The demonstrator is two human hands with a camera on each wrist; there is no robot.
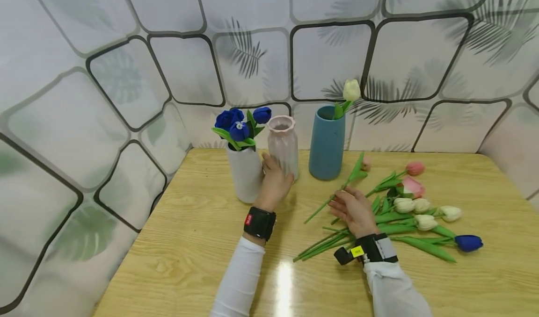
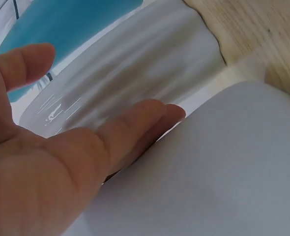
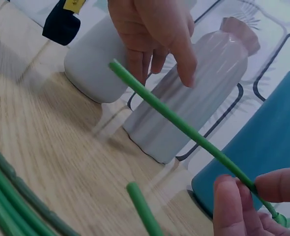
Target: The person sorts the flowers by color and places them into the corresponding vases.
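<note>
So, left hand [image 1: 275, 179] mid-frame, fingers straight, flat against pink ribbed vase [image 1: 283, 145] beside white vase [image 1: 245, 173]. Right hand [image 1: 353, 209] lower right, pinching green tulip stem [image 1: 324, 205], palm tilted up.

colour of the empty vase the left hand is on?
Pale pink, ribbed vase; the left hand touches it. Clearest in the head view.

Even, bright light is seen throughout; a white glare streak lies on the table [image 1: 284, 279] at lower centre. Edges are bent by wide-angle distortion, and both wrist views are softened by blur.
</note>
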